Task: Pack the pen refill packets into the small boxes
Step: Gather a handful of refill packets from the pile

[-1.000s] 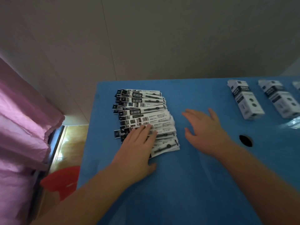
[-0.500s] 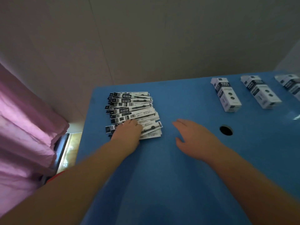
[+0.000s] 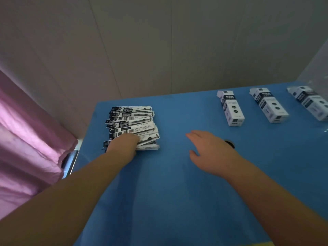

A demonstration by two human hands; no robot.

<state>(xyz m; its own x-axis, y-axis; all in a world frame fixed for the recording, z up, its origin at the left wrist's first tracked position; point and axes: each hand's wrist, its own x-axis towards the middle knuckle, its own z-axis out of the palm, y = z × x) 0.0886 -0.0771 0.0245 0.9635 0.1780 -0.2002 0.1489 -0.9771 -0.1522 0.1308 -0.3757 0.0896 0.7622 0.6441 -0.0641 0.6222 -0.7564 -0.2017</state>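
A fanned pile of black-and-white pen refill packets (image 3: 133, 121) lies at the far left of the blue table (image 3: 177, 201). My left hand (image 3: 124, 143) sits on the near end of the pile, its fingers curled down over the nearest packets; the fingertips are hidden. Flat and relaxed, my right hand (image 3: 209, 151) lies over the middle of the table with fingers spread, holding nothing. Three small white-and-black boxes lie in a row at the far right: one (image 3: 230, 108), a second (image 3: 268, 105), and a third (image 3: 310, 104) cut off by the frame edge.
A round black hole (image 3: 230, 143) in the tabletop shows just behind my right hand. A pink curtain (image 3: 26, 139) hangs past the table's left edge. A plain wall (image 3: 159, 50) rises directly behind the table.
My left hand went from lying flat on the pile to curling its fingers over the near packets. The view pulled back, bringing a third box into sight. My right hand stayed open.
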